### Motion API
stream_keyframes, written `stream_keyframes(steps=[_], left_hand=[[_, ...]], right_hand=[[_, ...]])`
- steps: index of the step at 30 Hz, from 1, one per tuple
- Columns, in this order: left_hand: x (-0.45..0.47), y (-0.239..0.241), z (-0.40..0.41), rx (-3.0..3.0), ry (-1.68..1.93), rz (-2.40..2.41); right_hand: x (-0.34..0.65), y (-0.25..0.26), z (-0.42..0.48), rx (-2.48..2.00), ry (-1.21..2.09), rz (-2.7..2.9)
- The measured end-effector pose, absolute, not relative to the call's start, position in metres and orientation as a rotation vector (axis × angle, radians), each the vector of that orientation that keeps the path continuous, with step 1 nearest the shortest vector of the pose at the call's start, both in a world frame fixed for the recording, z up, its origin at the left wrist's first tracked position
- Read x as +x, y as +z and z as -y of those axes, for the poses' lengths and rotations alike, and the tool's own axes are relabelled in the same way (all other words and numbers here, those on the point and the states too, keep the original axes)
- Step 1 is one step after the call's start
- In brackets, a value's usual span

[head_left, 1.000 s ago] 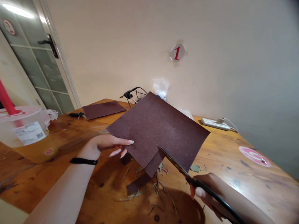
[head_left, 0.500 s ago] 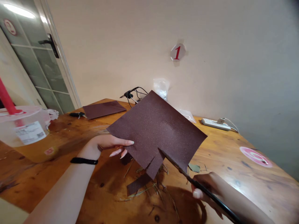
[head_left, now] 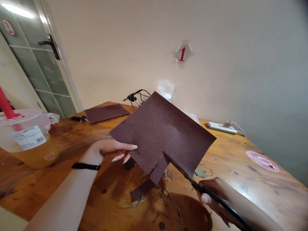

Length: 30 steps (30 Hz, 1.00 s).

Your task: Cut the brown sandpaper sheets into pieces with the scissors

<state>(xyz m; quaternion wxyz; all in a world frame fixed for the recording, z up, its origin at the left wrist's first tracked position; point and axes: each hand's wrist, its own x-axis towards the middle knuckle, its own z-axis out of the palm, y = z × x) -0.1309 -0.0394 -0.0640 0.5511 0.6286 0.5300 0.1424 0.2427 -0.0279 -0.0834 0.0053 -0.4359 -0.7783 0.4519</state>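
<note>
My left hand (head_left: 108, 149) grips the left edge of a dark maroon sandpaper sheet (head_left: 161, 134), holding it up above the wooden table. My right hand (head_left: 211, 199) is closed around the black handles of a pair of scissors (head_left: 185, 175). Their blades lie along the sheet's lower edge, in a cut. A partly cut sandpaper flap (head_left: 158, 171) hangs from that edge. Below it, a loose sandpaper strip (head_left: 141, 190) lies on the table among dry grass stems (head_left: 163, 197).
A second sandpaper sheet (head_left: 106, 113) and a small black tool (head_left: 79, 118) lie at the far end of the wooden table (head_left: 240, 179). A plastic cup (head_left: 26, 136) with a red straw stands at the left. A power strip (head_left: 221, 127) sits by the wall.
The sheet has tilted slightly and the scissors remain in the cut. My hands have shifted only a little, and the loose strip on the table has stayed put.
</note>
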Motion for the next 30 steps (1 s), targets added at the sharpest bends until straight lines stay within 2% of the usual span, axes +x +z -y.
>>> stream_keyframes(steps=[18,25,30], left_hand=[[-0.131,-0.065,0.04,1.538,0.397,-1.214],[-0.134,-0.067,0.038,1.511,0.335,-1.241],[-0.135,-0.065,0.038,1.481,0.373,-1.225]], right_hand=[[0.246,-0.094,0.024,-1.377,1.397,2.444],[0.241,-0.083,0.027,-1.374,1.377,2.487],[0.241,-0.073,0.03,-1.254,1.478,2.404]])
